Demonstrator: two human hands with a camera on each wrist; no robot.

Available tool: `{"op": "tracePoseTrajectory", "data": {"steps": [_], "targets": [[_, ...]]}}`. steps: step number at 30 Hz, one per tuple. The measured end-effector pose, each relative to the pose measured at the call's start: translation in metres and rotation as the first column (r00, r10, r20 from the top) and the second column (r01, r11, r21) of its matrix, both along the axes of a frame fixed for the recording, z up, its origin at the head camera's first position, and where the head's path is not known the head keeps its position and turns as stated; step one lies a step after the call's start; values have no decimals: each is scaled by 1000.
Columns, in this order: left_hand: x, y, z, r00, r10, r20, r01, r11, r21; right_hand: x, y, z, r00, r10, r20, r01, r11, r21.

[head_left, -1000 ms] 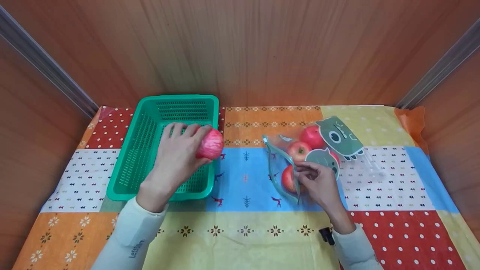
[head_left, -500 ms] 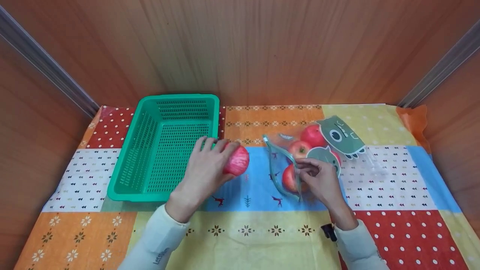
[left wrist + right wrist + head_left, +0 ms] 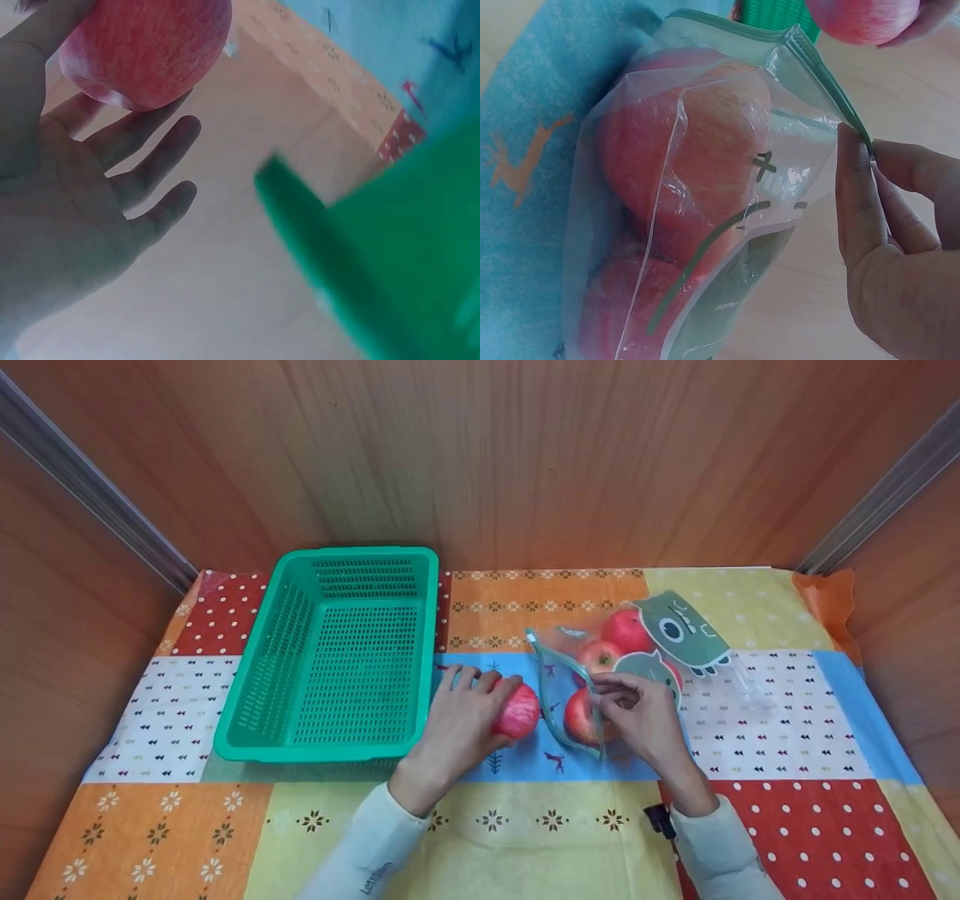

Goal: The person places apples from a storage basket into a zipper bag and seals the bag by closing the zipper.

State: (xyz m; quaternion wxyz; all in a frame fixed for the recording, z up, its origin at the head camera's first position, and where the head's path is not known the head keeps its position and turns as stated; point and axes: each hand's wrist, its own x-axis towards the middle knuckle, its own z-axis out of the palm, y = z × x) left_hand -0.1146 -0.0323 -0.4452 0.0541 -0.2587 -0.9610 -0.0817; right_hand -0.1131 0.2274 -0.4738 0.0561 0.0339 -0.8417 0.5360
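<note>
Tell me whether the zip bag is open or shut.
Open: the head view shows the bag with its zip edges parted, the right hand pinching one.

On a tablecloth (image 3: 480,847), a plastic basket (image 3: 319,752) stands left of the frame's centre. A zip-lock bag (image 3: 646,669) lies right of centre, apples (image 3: 624,631) inside, the right hand (image 3: 646,718) at its opening. Between the two, the left hand (image 3: 461,727) holds another apple (image 3: 520,712). A wooden panel (image 3: 487,465) spans the top, behind.
</note>
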Motion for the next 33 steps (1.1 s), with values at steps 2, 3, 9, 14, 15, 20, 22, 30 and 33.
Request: {"op": "tracePoseTrajectory", "data": {"steps": [2,3,9,14,15,20,22,30,33], "targets": [[0,5,-5,1000,-3,3,3,1000,7,0,0,0,1000,1,0,-1,1000,1],[0,7,-7,1000,-4,1,4,1000,10,0,0,0,1000,1,0,-1,1000,2],[-4,20,-19,1000,10,0,-10,999,46,0,1,-1,1000,-1,-2,1,1000,-1],[-7,29,-26,1000,26,-17,-25,998,53,1,2,-1,1000,-12,-7,12,1000,1],[-8,31,-27,999,29,-25,-28,998,53,1,2,-1,1000,-14,-7,14,1000,1],[-10,38,-31,998,46,-49,-43,997,56,2,1,-2,1000,-26,-17,26,1000,-17],[-12,41,-31,997,50,-59,-47,998,52,2,0,-2,999,-29,-21,28,999,-26],[-17,53,-37,995,58,-86,-55,998,39,4,1,-2,999,-35,8,36,999,-32],[-18,58,-36,995,64,-70,-61,997,40,5,2,-1,999,-37,15,38,999,-32]]}}
